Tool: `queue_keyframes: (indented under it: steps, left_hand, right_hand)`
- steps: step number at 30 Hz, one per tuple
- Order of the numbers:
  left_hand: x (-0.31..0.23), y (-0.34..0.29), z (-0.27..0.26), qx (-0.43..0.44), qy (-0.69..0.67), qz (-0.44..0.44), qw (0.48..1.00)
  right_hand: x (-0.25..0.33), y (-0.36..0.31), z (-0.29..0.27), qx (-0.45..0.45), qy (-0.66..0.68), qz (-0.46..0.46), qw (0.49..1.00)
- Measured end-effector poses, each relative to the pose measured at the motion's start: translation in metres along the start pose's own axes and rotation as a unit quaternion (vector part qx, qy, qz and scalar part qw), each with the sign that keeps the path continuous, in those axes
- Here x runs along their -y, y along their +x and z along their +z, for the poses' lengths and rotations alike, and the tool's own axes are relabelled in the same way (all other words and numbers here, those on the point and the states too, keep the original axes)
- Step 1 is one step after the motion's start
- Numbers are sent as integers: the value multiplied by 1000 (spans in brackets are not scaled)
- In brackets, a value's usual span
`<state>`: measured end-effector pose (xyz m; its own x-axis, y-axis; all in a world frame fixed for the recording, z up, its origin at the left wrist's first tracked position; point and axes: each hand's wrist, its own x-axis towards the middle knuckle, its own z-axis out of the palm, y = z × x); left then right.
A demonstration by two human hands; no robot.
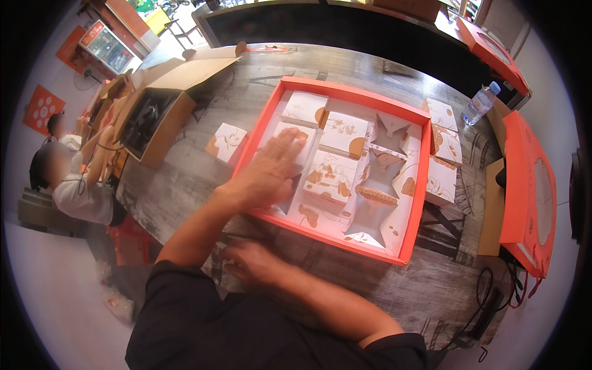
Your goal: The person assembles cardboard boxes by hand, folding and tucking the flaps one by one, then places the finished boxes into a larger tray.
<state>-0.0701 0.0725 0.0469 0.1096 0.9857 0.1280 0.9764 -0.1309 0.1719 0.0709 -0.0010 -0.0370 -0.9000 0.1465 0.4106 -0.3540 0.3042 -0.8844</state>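
A shallow red-rimmed gift box (345, 87) with a white inside lies on the table before me. My left hand (271, 169) reaches over its left wall, fingers stretched out on a small white printed box (290, 134) in the left column. Another small white box (305, 106) sits beyond it, and two more, one a small illustrated box (328, 179), stand in the middle column. Grey star-shaped openings (379, 172) show in the right column's insert. My right hand (250, 259), somewhat blurred, hovers near the box's front left corner, fingers loosely apart with nothing visible in them.
One small white box (227, 142) lies left of the gift box; several more (441, 179) line its right side. A water bottle (481, 103) stands behind them. Red lids (527, 197) and cables (493, 296) are at right. An open cardboard carton (154, 123) and people are at left.
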Motion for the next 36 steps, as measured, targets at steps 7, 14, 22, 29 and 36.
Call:
queue_keyframes:
  steps: [7,14,22,29,36]
  left_hand:
    - [87,-34,-80,-25,-8,-77,997]
    - [137,-57,-69,143,-22,-97,985]
    - [131,-68,-61,121,-16,-149,981]
    - [90,-88,-93,128,12,-263,956]
    - [102,-87,-76,50,64,-153,985]
  right_hand:
    - [-3,1,4,-7,54,-27,998]
    - [-2,2,2,-15,47,-47,998]
    - [-1,2,0,-14,38,-38,998]
    - [3,3,-2,-9,44,-39,998]
    - [1,4,-3,-2,35,-34,999]
